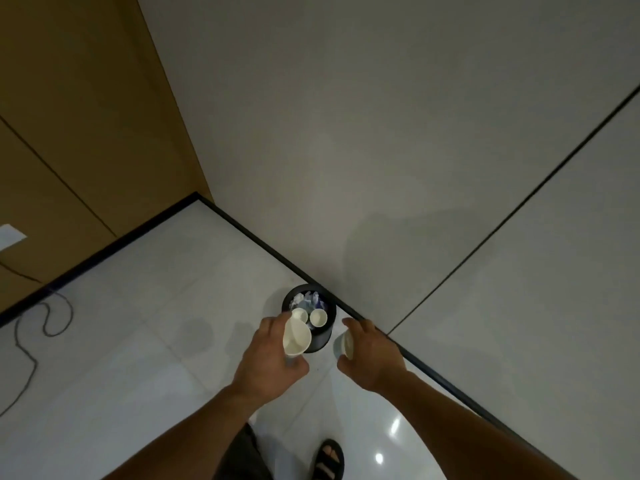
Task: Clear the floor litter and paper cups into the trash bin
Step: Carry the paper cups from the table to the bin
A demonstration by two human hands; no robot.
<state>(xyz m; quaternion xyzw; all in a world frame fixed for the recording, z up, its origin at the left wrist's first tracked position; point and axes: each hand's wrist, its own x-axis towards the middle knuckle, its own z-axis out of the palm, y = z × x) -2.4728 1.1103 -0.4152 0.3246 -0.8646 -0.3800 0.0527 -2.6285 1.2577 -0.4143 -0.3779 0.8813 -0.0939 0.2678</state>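
A small black trash bin stands on the white tiled floor against the grey wall. Inside it lie crumpled paper and two white paper cups. My left hand grips a white paper cup, held just over the bin's near left rim with its mouth facing up towards me. My right hand holds a second paper cup on its side, just right of the bin and near the dark baseboard.
The bin stands close to a corner where the grey wall meets a brown panelled wall. A dark cable snakes over the floor at the left. My sandalled foot stands below the hands.
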